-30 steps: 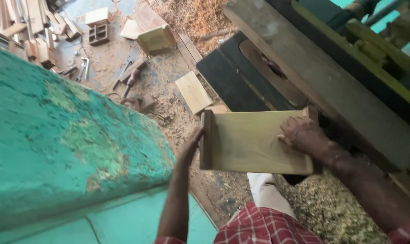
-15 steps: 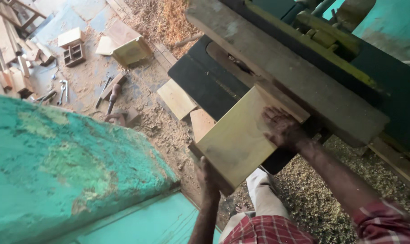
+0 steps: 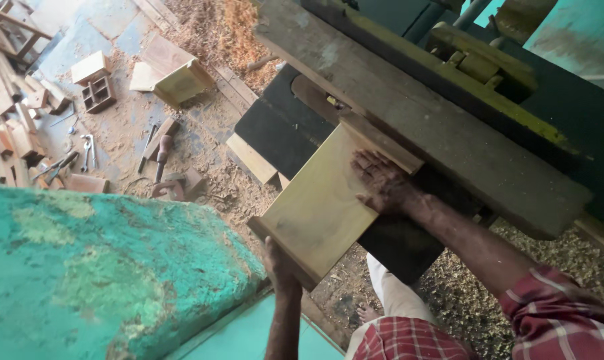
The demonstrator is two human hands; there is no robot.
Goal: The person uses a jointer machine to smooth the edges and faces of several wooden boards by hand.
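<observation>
Plywood panel [image 3: 318, 207] flat on the dark machine table [image 3: 275, 130], far edge butted against the long timber fence [image 3: 415, 113]. Left hand [image 3: 278, 263] clamped on the near edge, right hand [image 3: 382, 183] pressed flat, fingers spread, near the fence. Open table surface leftward; sawdust-strewn floor [image 3: 202, 40] beyond.

No packaging, labels, signs or screens in view

Nothing in this workshop scene counts as a package, a label, a sign or a screen. What shows is bare wood, machine parts, sawdust and painted green-blue metal, and none of it carries a sticker, tag, printed panel or display that can be made out. The small boxes on the floor at the upper left are plain wooden pieces, not wrapped or marked goods
</observation>
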